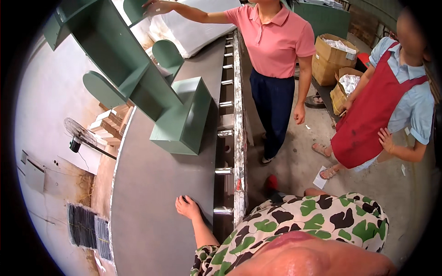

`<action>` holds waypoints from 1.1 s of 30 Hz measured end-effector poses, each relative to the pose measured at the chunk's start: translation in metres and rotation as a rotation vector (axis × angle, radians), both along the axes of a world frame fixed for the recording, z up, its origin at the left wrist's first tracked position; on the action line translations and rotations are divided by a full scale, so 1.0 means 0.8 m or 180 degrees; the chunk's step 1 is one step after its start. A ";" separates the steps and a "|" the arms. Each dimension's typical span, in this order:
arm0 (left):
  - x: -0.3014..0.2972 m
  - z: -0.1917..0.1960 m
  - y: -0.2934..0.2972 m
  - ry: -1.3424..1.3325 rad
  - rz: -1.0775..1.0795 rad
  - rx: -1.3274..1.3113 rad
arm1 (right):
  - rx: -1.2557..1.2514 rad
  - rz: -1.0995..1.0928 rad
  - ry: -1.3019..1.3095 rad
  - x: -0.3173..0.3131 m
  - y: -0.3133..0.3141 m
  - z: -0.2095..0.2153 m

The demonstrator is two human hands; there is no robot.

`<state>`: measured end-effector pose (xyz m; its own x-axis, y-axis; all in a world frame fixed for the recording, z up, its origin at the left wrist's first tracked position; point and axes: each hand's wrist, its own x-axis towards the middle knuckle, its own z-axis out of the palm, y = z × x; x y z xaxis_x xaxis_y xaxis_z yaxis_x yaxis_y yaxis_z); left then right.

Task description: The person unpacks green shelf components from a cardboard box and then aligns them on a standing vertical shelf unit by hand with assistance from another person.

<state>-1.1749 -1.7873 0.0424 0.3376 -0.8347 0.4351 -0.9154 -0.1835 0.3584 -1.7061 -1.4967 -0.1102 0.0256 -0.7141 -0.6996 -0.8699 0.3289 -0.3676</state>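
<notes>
On the grey bench, the left hand lies flat with fingers spread, gripping nothing. The green wooden shelf unit stands at its twelve o'clock, well apart. The right hand is out of view. A co-worker's hand touches the shelf's far end.

Left hand: we see it palm down, fingers spread, resting flat on the grey table near its front right edge, forearm in a leaf-patterned sleeve running back toward the lower edge. Right hand: we cannot find it in view.

Nearest thing on the surface: green shelf unit, matte sage paint, lying tipped on the table well apart from the hand, farther up the surface. Long boxy body, open compartments, rounded tab ends sticking out on its left side; one square end block faces us. It lies slantwise across the table.
</notes>
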 end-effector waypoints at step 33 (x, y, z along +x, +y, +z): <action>0.005 -0.005 -0.002 -0.0127 -0.0126 -0.0231 | -0.0830 0.0764 -0.0350 -0.016 -0.012 -0.004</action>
